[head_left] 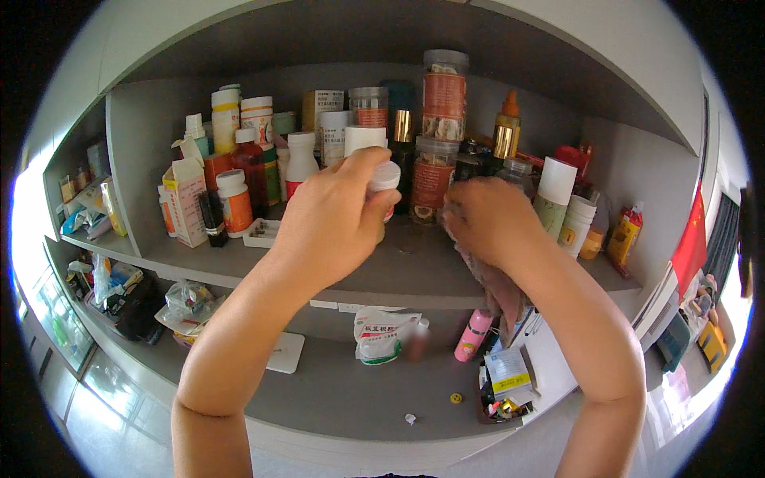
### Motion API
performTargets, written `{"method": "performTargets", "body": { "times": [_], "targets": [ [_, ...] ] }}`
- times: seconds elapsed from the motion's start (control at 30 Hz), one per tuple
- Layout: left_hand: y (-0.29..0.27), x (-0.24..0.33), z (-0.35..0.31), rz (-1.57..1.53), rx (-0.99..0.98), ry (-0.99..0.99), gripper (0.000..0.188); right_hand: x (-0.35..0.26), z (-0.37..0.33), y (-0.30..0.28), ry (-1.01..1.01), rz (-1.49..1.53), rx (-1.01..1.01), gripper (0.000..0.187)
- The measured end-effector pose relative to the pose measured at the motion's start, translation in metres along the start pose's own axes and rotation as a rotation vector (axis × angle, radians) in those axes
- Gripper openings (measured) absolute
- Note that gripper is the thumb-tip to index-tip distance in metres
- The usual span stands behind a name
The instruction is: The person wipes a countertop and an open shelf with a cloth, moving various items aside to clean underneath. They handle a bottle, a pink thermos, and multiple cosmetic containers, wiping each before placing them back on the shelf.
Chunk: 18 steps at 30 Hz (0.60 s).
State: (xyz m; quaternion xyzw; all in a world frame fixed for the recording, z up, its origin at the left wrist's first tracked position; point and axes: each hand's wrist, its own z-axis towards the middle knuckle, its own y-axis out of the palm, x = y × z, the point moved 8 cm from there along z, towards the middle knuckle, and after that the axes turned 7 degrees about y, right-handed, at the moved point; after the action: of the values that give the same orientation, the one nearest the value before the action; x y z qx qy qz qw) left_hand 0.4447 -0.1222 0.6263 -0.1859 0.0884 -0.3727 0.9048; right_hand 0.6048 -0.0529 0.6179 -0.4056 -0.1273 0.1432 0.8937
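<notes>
My left hand [339, 211] is closed around a small bottle [385, 177] with a white cap, above the front of the middle shelf [390, 267]. My fingers hide most of the bottle. Just behind it stands a white cylindrical container [364, 139]. My right hand [490, 215] grips a greyish-pink cloth [498, 291], which drapes over the shelf's front edge. Close to the right hand are two stacked clear jars with red labels, the upper jar [444, 95] resting on the lower jar [433, 179].
Several bottles and boxes crowd the shelf's left side, including an orange bottle [235, 205] and a small white tray [260, 233]. A white-and-green tube [554, 195] stands to the right. Below are a white bag [381, 338], a pink bottle [474, 334] and a filled box [486, 402].
</notes>
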Motion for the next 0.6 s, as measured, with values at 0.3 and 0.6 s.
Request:
{"method": "performTargets", "body": {
  "times": [0.3,0.6],
  "targets": [
    [-0.006,-0.007,-0.030,-0.263,-0.052,-0.121,0.041,-0.013,-0.019,-0.024,-0.094,0.236,-0.322,0.022],
    [0.000,-0.008,-0.035,-0.285,0.021,0.012,0.039,-0.019,-0.016,0.009,-0.118,0.134,-0.208,0.019]
  ]
}}
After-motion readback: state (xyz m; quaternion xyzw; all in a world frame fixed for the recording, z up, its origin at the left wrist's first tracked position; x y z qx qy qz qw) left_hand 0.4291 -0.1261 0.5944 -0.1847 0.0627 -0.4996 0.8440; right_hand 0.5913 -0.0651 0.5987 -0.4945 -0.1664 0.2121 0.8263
